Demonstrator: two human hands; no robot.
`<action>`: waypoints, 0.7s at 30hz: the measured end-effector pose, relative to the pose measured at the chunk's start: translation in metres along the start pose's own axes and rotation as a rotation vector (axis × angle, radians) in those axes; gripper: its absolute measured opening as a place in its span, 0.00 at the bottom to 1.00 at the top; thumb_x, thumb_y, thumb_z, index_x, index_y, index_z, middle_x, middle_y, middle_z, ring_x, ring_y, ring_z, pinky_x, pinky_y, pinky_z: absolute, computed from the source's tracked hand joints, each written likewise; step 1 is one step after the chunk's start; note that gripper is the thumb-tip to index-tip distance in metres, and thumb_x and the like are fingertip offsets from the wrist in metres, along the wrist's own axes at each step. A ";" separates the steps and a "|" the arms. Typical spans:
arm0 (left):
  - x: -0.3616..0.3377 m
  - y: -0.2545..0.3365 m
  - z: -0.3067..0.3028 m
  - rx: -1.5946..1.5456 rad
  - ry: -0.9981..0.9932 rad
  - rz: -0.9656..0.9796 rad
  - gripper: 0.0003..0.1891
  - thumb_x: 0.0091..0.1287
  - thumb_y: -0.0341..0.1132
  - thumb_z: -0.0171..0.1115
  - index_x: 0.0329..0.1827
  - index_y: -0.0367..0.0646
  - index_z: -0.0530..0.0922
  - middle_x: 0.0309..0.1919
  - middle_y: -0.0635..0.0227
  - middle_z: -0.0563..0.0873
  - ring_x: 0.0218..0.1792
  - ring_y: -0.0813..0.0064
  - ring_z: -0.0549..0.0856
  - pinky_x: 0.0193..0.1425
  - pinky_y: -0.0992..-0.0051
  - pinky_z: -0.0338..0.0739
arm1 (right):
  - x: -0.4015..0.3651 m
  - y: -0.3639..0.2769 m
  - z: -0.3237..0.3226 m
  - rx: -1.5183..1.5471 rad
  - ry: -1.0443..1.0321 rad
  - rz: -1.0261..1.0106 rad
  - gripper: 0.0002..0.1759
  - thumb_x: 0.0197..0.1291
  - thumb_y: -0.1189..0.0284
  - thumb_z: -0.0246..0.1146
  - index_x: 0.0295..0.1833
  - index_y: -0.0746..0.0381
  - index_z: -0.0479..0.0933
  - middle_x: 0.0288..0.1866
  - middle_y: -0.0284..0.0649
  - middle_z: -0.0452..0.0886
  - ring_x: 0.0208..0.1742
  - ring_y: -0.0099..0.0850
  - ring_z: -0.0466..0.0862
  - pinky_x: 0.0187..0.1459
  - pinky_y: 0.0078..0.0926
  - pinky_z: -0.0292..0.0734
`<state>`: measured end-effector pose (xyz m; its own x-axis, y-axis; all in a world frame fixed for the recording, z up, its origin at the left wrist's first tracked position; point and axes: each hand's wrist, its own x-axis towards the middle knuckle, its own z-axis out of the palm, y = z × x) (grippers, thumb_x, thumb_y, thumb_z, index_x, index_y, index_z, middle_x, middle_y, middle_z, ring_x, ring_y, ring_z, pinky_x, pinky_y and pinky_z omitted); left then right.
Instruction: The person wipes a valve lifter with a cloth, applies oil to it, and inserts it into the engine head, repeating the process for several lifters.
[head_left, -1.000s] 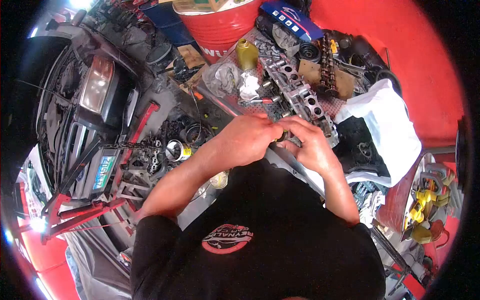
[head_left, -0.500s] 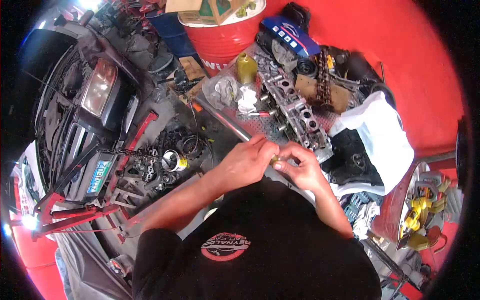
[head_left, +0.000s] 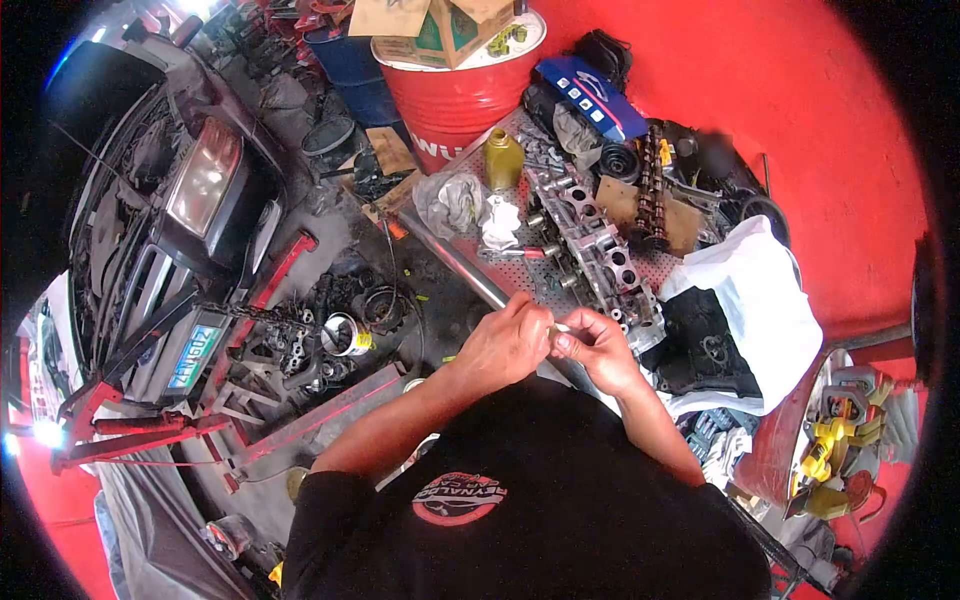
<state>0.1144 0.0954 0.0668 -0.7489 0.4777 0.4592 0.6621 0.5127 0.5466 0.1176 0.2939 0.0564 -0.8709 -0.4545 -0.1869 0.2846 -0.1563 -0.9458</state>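
Observation:
Before my chest, my left hand point(head_left: 508, 345) and my right hand point(head_left: 598, 352) meet at the fingertips. Both are closed around a small pale piece point(head_left: 557, 329), mostly covered by the fingers; I cannot tell its kind. Just beyond the hands, a metal cylinder head point(head_left: 600, 240) lies on the perforated metal table top point(head_left: 655, 268). The table's shiny edge point(head_left: 470, 275) runs up and left from my left hand. Beside the cylinder head are a red-handled tool point(head_left: 522, 252), a crumpled white cloth point(head_left: 500, 222) and an olive-yellow bottle point(head_left: 503, 162).
A camshaft point(head_left: 650, 185) lies on cardboard at the back. On the right, white plastic point(head_left: 760, 290) surrounds a black part point(head_left: 700, 345). A red drum point(head_left: 450, 95) stands behind. To the left are a car point(head_left: 205, 190), a red hoist leg point(head_left: 285, 265) and greasy parts around a white tub point(head_left: 345, 335).
The view has shifted slightly. My hands stay together, with the fingers turned a little around the small piece, and its pale end now shows between them.

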 end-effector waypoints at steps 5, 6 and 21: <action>0.005 0.002 -0.010 -0.120 0.017 0.044 0.12 0.59 0.26 0.63 0.44 0.38 0.73 0.41 0.59 0.81 0.44 0.54 0.81 0.47 0.58 0.79 | -0.001 -0.002 -0.014 -0.082 -0.124 0.068 0.07 0.64 0.75 0.68 0.42 0.64 0.77 0.36 0.28 0.80 0.39 0.17 0.77 0.43 0.19 0.74; 0.007 0.004 -0.014 -0.105 0.000 0.075 0.11 0.58 0.26 0.63 0.44 0.38 0.75 0.42 0.60 0.82 0.44 0.56 0.81 0.49 0.59 0.78 | -0.002 -0.006 -0.015 -0.083 -0.123 0.087 0.07 0.63 0.75 0.68 0.42 0.64 0.77 0.36 0.28 0.80 0.40 0.16 0.76 0.43 0.18 0.74; 0.033 0.009 -0.016 0.257 -0.131 0.334 0.07 0.52 0.36 0.60 0.27 0.43 0.73 0.28 0.67 0.74 0.38 0.66 0.76 0.43 0.66 0.71 | -0.003 0.006 -0.032 0.167 -0.023 0.044 0.06 0.63 0.76 0.68 0.41 0.64 0.77 0.34 0.32 0.82 0.36 0.20 0.79 0.41 0.20 0.76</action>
<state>0.0956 0.1043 0.0983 -0.4940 0.7253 0.4795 0.8647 0.4675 0.1838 0.1092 0.3219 0.0426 -0.8473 -0.4840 -0.2188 0.3861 -0.2783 -0.8795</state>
